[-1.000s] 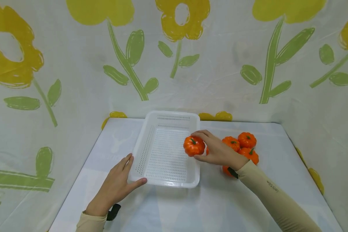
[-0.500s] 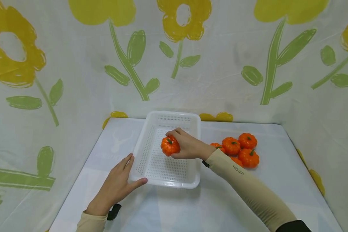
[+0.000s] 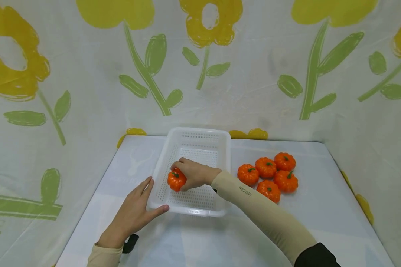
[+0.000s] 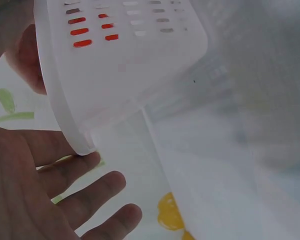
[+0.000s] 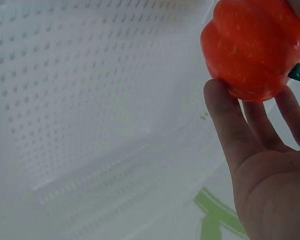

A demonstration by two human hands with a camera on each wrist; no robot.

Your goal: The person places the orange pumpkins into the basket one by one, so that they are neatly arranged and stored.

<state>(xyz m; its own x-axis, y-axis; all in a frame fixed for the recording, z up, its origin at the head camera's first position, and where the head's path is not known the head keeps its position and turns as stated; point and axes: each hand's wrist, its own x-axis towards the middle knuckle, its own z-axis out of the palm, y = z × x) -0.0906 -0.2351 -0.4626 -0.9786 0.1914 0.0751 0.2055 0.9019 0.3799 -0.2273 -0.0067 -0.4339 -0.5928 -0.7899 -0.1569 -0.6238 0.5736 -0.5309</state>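
The orange pumpkin [image 3: 176, 180] was inside the white slotted basket [image 3: 200, 212], close to its left wall and over its near half. The right hand [image 3: 195, 174] was clamped round the pumpkin, thumb on one side and fingers on the other. Whether the pumpkin touched the basket's floor was hard to tell, since the head view looked down on it and hid any gap beneath. If it hung above the floor, an early release could let it drop and roll, its rounded shape being the likely cause; a sideways push could knock it against the left wall.

The hands were apart. The left hand [image 3: 133, 211] had its fingers spread and nearly straight at the basket's near-left corner, touching the rim rather than wrapped round it. That light contact might let the basket slide if it were bumped.

The basket stood by the far edge of the tabletop [image 3: 220, 237], nearer the far-left corner. Five other pumpkins [image 3: 266, 167] sat in a close cluster toward the far-right corner, where one careless nudge could set several rolling.
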